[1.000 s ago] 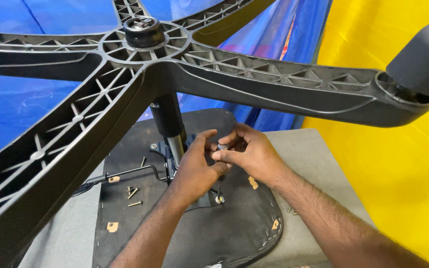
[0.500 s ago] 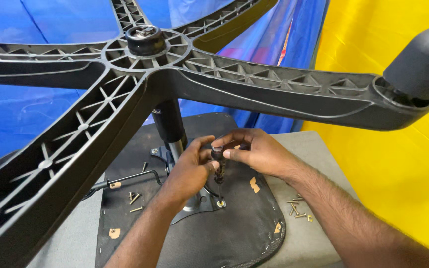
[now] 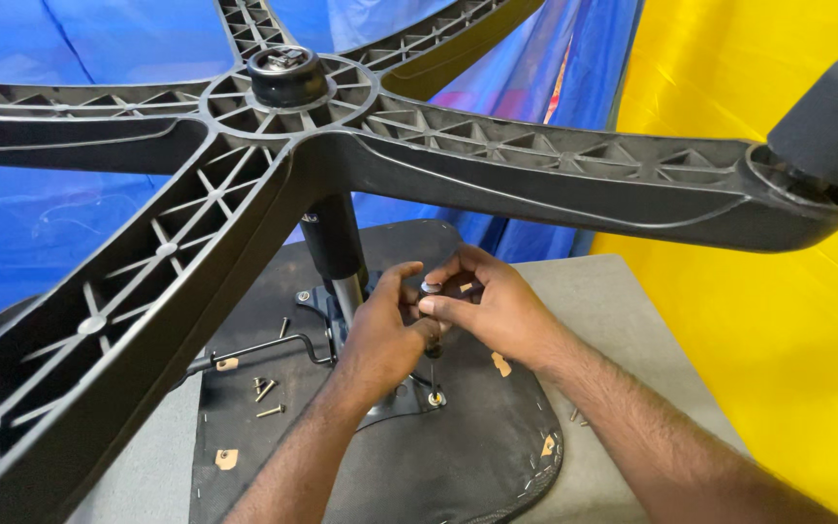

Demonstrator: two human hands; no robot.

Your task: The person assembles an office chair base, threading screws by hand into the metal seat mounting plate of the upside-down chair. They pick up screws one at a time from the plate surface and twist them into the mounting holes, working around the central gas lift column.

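So the chair seat (image 3: 458,456) lies upside down on the table (image 3: 623,320), and the post (image 3: 334,243) stands up out of its middle with the star base (image 3: 497,165) spread on top — nearest the camera, arms reaching out to both sides. Both hands meet just right of the post, above the seat: left hand (image 3: 380,335) closer to the post, right hand (image 3: 497,311) beside it, fingertips touching around a small bolt (image 3: 431,288). Loose screws (image 3: 264,393) lie on the seat left of the hands, near the lever (image 3: 264,349). A caster (image 3: 831,107) sits at the right arm's end.
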